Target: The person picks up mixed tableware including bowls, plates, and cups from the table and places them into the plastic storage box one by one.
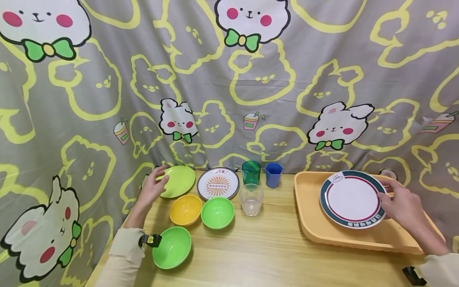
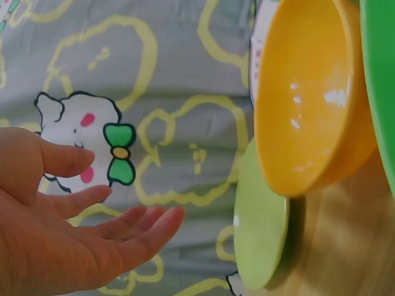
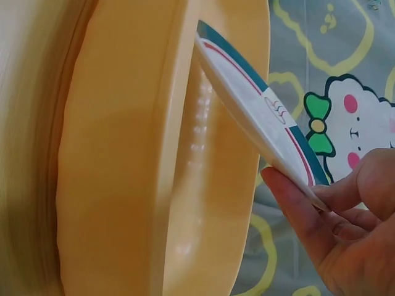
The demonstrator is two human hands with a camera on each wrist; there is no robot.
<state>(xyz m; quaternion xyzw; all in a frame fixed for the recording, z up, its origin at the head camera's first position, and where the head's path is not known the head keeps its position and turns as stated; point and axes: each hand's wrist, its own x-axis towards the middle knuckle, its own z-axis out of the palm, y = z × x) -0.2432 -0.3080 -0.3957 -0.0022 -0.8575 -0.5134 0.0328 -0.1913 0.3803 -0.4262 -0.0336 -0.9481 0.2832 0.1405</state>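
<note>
- A person's right hand (image 1: 403,205) pinched the rim of a white plate with a dark green band (image 1: 353,201), thumb on the upper face and fingers beneath.
- The banded plate, at the hand's fingertips and extending leftward from them, tilted above the floor of an orange tray (image 1: 301,211); whether its lower edge touched the tray could not be told.
- The left hand (image 1: 152,187) held nothing, its fingers loosely bent and thumb apart, just beside the left edge of a yellow-green plate (image 1: 179,181).
- Near that hand, an orange bowl (image 1: 185,210) and a small green bowl (image 1: 217,213) stood before the yellow-green plate and a patterned plate (image 1: 218,184).
- Between the bowls and the tray stood a clear cup (image 1: 252,203), a green cup (image 1: 251,172) and a blue cup (image 1: 274,175).
</note>
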